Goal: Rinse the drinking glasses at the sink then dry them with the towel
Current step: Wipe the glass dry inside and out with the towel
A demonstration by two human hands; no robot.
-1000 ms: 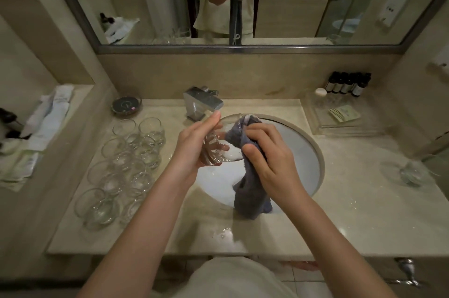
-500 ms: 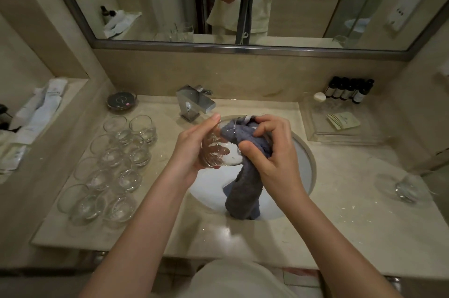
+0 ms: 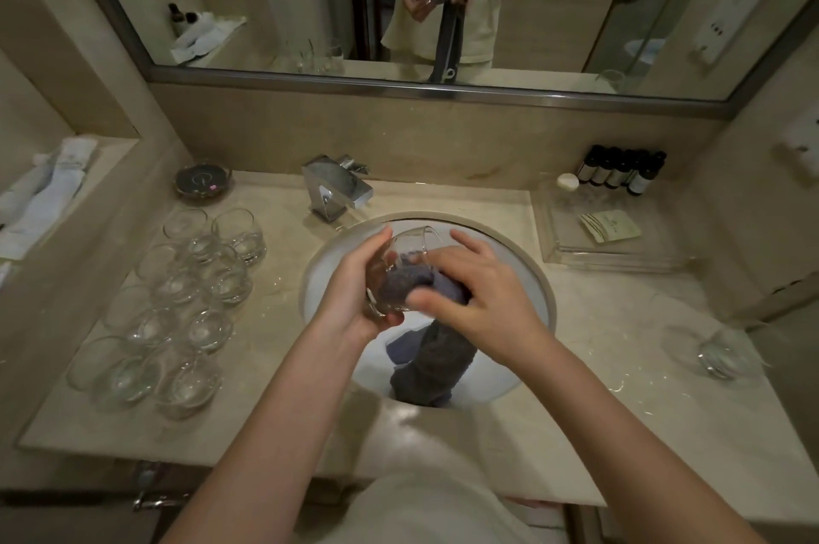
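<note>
Over the sink, the grey towel hangs down — its upper end stuffed inside the tilted glass. Left hand wraps the glass (fingers curled); right hand pinches the towel.

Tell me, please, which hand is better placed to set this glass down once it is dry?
Probably the left hand: it already grips the glass, and other glasses stand on that side. The right hand is busy working the towel into the glass.
</note>
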